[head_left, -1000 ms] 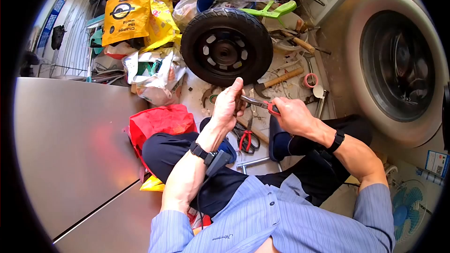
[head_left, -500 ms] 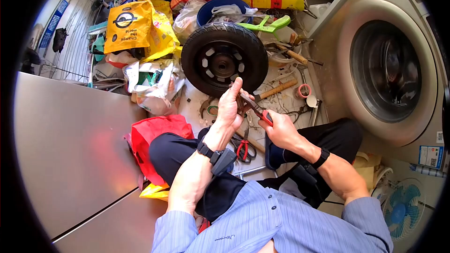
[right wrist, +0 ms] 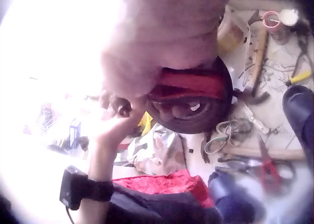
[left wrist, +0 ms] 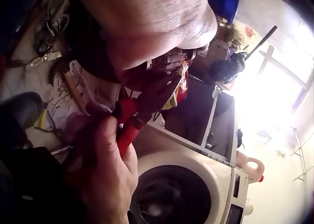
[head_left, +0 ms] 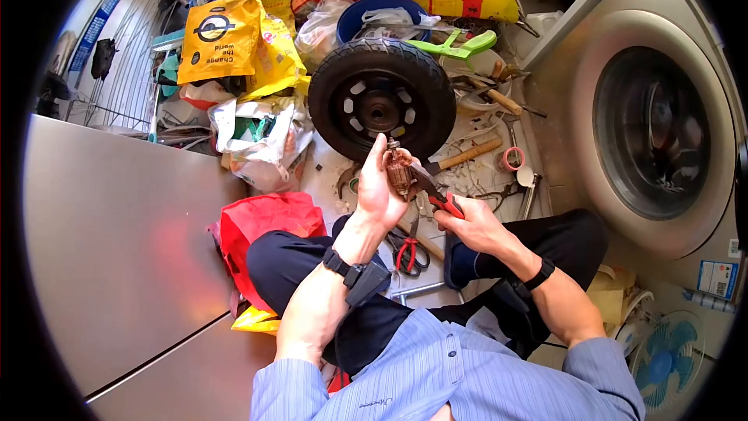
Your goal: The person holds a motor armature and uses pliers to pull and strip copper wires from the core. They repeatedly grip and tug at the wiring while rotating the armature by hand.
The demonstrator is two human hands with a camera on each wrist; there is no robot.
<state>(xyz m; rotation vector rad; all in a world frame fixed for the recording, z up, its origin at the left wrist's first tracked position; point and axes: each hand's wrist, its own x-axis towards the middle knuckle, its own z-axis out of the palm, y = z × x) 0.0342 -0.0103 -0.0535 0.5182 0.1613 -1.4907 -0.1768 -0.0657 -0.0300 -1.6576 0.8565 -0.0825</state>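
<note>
The copper-wound part (head_left: 400, 171) has come into fuller view on the wheel's (head_left: 382, 97) near side, gripped by the left hand's (head_left: 377, 196) fingers, its windings within reach of red-handled pliers (head_left: 447, 203) clasped in the right hand (head_left: 477, 224).

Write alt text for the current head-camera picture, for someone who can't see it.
A left hand holds a copper-coloured cylindrical part while the right hand holds red-handled pliers at its side. Beyond are a black-tyred wheel, scattered tools and colourful bags; a front-loading washing machine stands at the picture's right.
</note>
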